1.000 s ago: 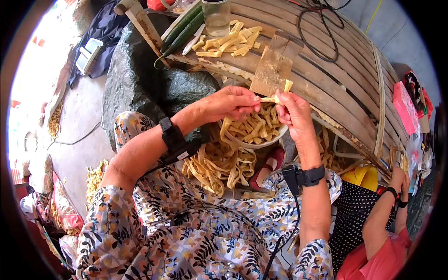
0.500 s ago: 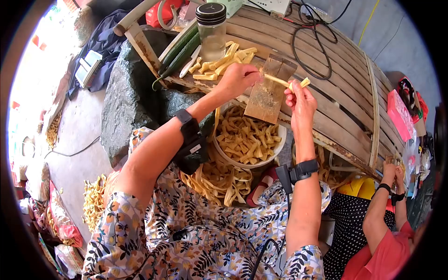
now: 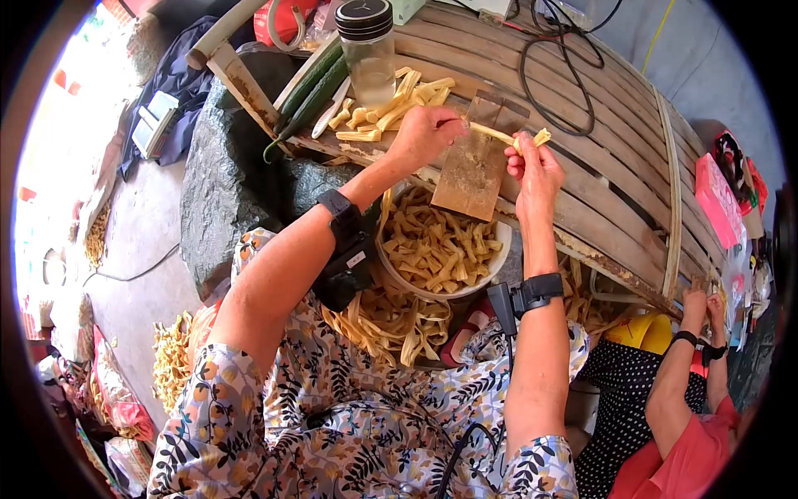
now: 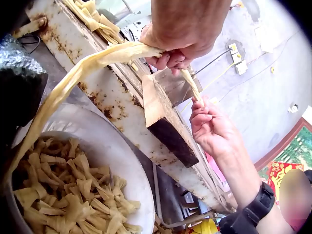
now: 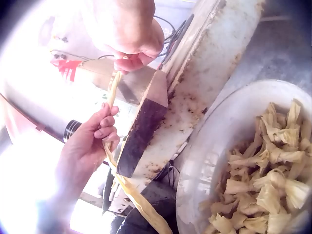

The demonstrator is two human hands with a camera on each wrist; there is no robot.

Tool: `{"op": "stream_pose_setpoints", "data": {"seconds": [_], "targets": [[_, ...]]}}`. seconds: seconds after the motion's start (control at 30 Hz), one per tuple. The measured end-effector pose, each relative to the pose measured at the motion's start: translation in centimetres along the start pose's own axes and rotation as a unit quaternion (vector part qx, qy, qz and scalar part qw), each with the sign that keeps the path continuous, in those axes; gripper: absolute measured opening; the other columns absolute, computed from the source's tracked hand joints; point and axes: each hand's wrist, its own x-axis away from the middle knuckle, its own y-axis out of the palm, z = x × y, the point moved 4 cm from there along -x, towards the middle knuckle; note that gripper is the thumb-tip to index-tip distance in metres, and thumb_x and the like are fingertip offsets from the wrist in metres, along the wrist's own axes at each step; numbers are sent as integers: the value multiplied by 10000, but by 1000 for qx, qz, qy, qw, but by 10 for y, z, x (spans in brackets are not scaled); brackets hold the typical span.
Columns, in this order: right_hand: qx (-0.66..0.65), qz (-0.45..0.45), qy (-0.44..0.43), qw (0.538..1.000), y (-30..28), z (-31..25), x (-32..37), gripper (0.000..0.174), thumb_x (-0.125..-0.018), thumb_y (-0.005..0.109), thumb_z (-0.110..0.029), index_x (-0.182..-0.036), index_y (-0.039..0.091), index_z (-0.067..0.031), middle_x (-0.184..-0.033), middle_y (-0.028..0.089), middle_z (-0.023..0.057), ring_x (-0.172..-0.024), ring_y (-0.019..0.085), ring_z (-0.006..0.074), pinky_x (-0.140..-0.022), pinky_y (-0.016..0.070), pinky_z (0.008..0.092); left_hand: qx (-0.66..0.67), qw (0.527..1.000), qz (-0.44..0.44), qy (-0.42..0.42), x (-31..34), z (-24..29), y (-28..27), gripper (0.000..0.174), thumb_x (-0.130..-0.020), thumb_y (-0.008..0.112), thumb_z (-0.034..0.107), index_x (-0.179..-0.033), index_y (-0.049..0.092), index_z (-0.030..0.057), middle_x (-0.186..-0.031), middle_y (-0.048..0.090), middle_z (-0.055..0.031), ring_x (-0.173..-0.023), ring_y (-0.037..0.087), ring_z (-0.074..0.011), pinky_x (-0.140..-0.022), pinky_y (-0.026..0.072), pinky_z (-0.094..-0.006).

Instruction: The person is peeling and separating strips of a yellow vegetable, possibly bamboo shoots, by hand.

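A long, soft pale-yellow strip [image 3: 492, 132], like tofu skin, is stretched between both hands above the bench edge. My left hand [image 3: 426, 138] grips it, and the loose length [image 4: 92, 59] hangs down past the bucket in the left wrist view. My right hand [image 3: 538, 173] pinches its other end, where a knotted tip [image 3: 542, 136] sticks out past the fingers. Beneath the hands, a wooden board [image 3: 467, 185] lies over the bench edge. Below it stands a white bucket [image 3: 502, 256], holding many knotted yellow pieces [image 3: 436, 249].
On the slatted bench [image 3: 598, 179] are more knotted pieces [image 3: 399, 104], cucumbers [image 3: 314, 96], a black-lidded jar [image 3: 368, 62] and a black cable [image 3: 525, 75]. Loose strips [image 3: 391, 324] lie below the bucket. Another person's arms [image 3: 677, 366] show at right.
My hands have moved up and apart from over the bucket to over the board, drawing the strip out between them. The last half second shows little change.
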Motion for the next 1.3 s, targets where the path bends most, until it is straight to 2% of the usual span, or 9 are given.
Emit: {"op": "stream_pose_setpoints", "data": {"seconds": [0.2,0.3,0.53,0.8,0.93,1.07,1.1,1.23,1.3], "targets": [[138,-3,-47,989,-5,22,-2,181,-811,591,-138,-786,618,39,-602,571,47,-484,475,63,-428,357,207,-116,989,56,77,4,-18,7,190,-829,578,188,-793,647,15,-594,531,7,-533,440,-57,-481,354,-222],[208,2,-13,978,-19,7,11,193,-807,585,-133,-762,607,53,-602,574,37,-494,485,65,-433,361,209,-22,998,44,-39,13,-29,-10,181,-842,564,173,-845,642,10,-625,534,17,-551,457,-60,-493,367,-217],[322,-213,-18,922,-11,-6,80,246,-771,657,-162,-920,611,28,-694,618,61,-592,551,93,-545,440,226,247,946,-178,-114,66,9,-8,210,-883,513,172,-988,586,5,-721,536,29,-650,481,-42,-553,378,-168],[263,-162,-99,946,-16,-28,80,224,-814,600,-124,-966,596,40,-764,641,83,-699,591,113,-658,466,235,56,988,-137,-41,92,21,4,148,-851,537,84,-977,574,17,-725,580,9,-605,504,-36,-545,428,-187],[320,-196,-36,926,-6,-16,81,195,-855,554,-138,-892,603,47,-722,637,77,-672,593,120,-623,468,246,-257,920,-111,274,106,44,22,189,-772,578,92,-961,586,78,-754,586,-72,-664,597,-215,-584,477,-299],[300,-271,180,897,-8,10,91,154,-824,579,-111,-780,635,26,-558,560,29,-488,515,85,-431,395,221,-163,933,-190,260,116,51,28,173,-762,584,111,-934,592,103,-784,578,-103,-729,582,-303,-619,476,-336],[330,-275,140,892,-6,4,95,141,-811,578,-81,-731,637,19,-534,524,7,-424,452,63,-394,343,203,-105,949,-167,248,117,60,20,159,-749,616,125,-901,595,82,-754,586,-115,-701,565,-315,-613,474,-329],[305,-278,177,894,-17,14,96,139,-809,595,-101,-776,654,21,-527,498,-22,-411,404,38,-388,296,189,-59,973,-193,114,101,35,-10,137,-725,684,119,-795,629,14,-683,603,-75,-599,549,-126,-573,447,-263],[239,-387,212,865,-5,10,112,186,-810,614,-161,-861,651,14,-520,479,-37,-411,385,23,-388,283,185,-24,973,-213,80,92,21,-16,143,-755,671,135,-781,625,2,-637,568,-20,-567,501,-88,-531,416,-250]]}}
